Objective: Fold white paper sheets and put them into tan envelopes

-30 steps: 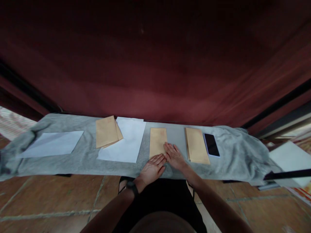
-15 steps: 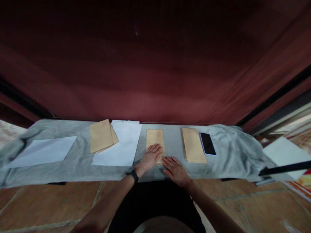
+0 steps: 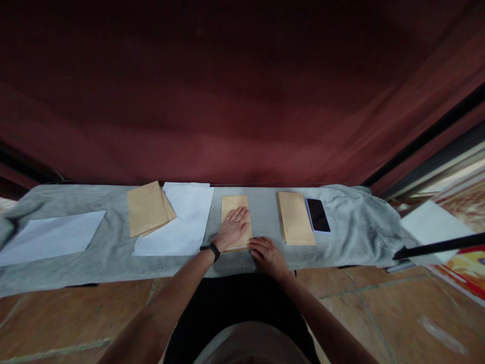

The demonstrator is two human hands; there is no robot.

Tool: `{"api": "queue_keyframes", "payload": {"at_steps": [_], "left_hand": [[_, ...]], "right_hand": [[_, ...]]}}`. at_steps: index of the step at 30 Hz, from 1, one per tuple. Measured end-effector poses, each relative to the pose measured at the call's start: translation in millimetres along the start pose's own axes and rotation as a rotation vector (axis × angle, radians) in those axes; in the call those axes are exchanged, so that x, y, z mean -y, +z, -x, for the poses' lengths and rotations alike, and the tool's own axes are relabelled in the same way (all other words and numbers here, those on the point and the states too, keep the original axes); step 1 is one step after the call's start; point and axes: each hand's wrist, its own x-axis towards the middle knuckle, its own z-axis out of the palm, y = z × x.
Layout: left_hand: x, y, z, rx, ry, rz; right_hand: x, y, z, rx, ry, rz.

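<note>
A tan paper envelope lies flat in front of me on a grey cloth. My left hand, with a dark band at the wrist, rests palm down across the envelope, fingers stretched out and covering its middle. At the envelope's lower right edge is my right hand, its fingertips touching or just beside the edge and its fingers somewhat bent but not gripping. To the right lies a stack of tan envelopes. More tan envelopes overlap white paper sheets on the left.
A smartphone lies right of the envelope stack. Another white sheet is at the far left of the grey cloth. A dark red panel rises behind it. A black bar crosses at the right.
My left hand has slid up the envelope, fingers straightening toward its far end. My right hand's fingers have curled slightly near the lower edge. The whole view has shifted a little.
</note>
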Motion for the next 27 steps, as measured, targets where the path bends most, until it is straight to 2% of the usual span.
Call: {"api": "queue_keyframes", "payload": {"at_steps": [8, 11, 15, 18, 22, 27], "left_hand": [[-7, 1.3, 64, 0.027, 0.115, 0.179], [-11, 1.2, 86, -0.041, 0.127, 0.243], [-20, 2.8, 101, -0.185, 0.053, 0.240], [-26, 4.3, 101, -0.234, 0.006, 0.186], [-28, 6.2, 104, -0.223, 0.026, 0.100], [-27, 8.2, 122, -0.219, 0.114, -0.022]], "right_hand": [[12, 8, -12, -0.102, 0.152, 0.065], [16, 11, -15, -0.138, 0.230, 0.159], [23, 15, -18, -0.167, 0.243, 0.219], [35, 20, -15, -0.190, 0.202, 0.247], [49, 34, -2, -0.123, 0.022, 0.233], [48, 38, 13, -0.112, 0.029, 0.300]]}}
